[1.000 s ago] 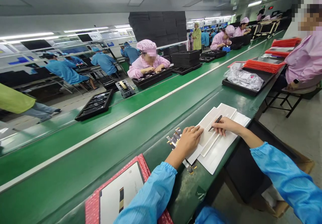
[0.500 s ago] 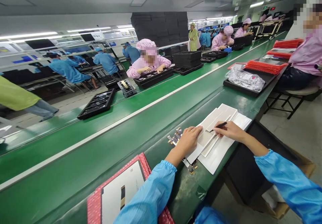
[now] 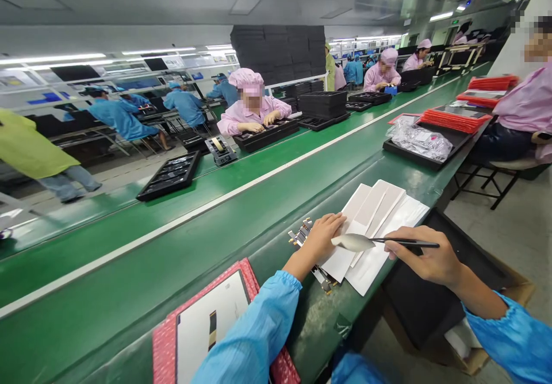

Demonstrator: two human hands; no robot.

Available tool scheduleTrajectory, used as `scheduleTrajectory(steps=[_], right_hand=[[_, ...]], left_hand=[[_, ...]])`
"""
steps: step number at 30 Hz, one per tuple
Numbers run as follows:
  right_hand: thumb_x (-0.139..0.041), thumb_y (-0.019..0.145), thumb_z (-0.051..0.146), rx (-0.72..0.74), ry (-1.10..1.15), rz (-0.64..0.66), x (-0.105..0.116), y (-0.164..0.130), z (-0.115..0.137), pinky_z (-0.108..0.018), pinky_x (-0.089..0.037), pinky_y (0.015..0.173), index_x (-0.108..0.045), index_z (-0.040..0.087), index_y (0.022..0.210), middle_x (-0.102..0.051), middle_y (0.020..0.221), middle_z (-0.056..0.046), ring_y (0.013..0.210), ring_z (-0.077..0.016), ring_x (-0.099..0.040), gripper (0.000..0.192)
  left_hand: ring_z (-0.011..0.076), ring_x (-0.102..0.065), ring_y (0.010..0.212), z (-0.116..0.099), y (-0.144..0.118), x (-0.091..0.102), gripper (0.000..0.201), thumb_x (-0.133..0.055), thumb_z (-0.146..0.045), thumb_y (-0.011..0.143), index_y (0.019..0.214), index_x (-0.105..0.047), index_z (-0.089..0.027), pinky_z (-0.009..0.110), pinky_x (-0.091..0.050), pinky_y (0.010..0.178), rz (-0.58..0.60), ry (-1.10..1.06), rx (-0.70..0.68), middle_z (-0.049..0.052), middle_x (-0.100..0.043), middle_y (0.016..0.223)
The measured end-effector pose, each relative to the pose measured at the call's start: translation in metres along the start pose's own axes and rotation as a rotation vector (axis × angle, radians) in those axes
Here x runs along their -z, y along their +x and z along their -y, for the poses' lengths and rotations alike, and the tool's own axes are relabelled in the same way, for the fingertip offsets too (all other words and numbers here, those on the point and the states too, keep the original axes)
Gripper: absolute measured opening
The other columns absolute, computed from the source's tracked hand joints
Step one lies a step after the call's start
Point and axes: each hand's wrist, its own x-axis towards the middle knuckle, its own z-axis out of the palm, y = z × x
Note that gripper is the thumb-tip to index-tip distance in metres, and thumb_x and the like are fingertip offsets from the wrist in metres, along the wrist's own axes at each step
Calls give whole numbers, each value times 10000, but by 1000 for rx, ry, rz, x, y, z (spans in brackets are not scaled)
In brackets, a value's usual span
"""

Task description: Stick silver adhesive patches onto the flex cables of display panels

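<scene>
Green bench (image 3: pixel 181 269) lying open left of white sheets (image 3: pixel 379 223); red-edged tray (image 3: pixel 207 326) blocking near-left corner. Black tray with plastic bag (image 3: pixel 420 142) standing well beyond sheets. Small connector parts (image 3: pixel 299 235) crowding sheets' left edge.

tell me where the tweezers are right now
In the head view, lower right: the tweezers are held in the right hand, lifting a film piece beside the left hand.

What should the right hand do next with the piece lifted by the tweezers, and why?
Probably carry the film clear of the white sheets and set it aside: the tweezers in the right hand hold it lifted, while the left hand presses the stack flat.
</scene>
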Motion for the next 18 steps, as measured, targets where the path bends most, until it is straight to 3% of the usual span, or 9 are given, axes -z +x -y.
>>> scheduleTrajectory(steps=[2, 4, 6, 8, 11, 14, 18], right_hand=[[-688, 877, 276, 14, -18, -15, -3, 4, 12, -242, -572, 534, -743, 285, 924, -768, 611, 52, 478, -133, -729, 73], [-687, 871, 273, 20, -16, -24, -11, 7, 22, -227, -571, 523, -741, 277, 893, -769, 614, 63, 451, -116, -724, 59], [-687, 866, 261, 21, 11, -13, -23, 8, 28, -213, -565, 501, -738, 272, 888, -772, 632, 69, 438, -107, -720, 56], [-686, 864, 250, 25, 38, 13, -38, 7, 33, -215, -563, 501, -735, 275, 892, -774, 646, 73, 435, -108, -714, 62], [-697, 859, 241, 31, 94, 54, -65, 2, 40, -225, -557, 512, -734, 280, 890, -762, 643, 81, 425, -105, -682, 63], [-717, 850, 233, 38, 176, 101, -95, -3, 51, -224, -540, 497, -731, 284, 909, -738, 614, 90, 421, -101, -659, 80], [-700, 860, 238, 74, 251, 189, -130, -7, 70, -244, -558, 527, -721, 303, 904, -740, 628, 86, 492, -128, -718, 81]], left_hand=[[251, -531, 1316, 0, -8, 8, 366, -629, -377, 860, 1214, -672, -295, 476, -402, 1007, -73, 91, -181, 59, -641, 1332], [258, -567, 1261, -2, -25, 21, 377, -565, -419, 905, 1257, -636, -307, 480, -378, 1023, -155, 118, -204, 63, -638, 1325], [253, -630, 1142, -6, -51, 38, 361, -520, -472, 929, 1247, -621, -333, 453, -404, 948, -224, 99, -119, 68, -684, 1230], [218, -688, 901, -12, -86, 54, 316, -499, -528, 934, 1159, -640, -357, 396, -426, 802, -265, 67, 17, 57, -742, 993], [155, -616, 582, -20, -145, 69, 348, -476, -628, 912, 953, -653, -331, 319, -390, 612, -280, 36, 243, -5, -673, 633], [146, -555, 515, -21, -198, 70, 471, -482, -725, 844, 840, -615, -273, 278, -368, 535, -302, 23, 408, -43, -598, 520], [128, -486, 437, -11, -250, 62, 515, -509, -761, 799, 798, -578, -250, 256, -353, 473, -337, -52, 536, -59, -557, 465]])
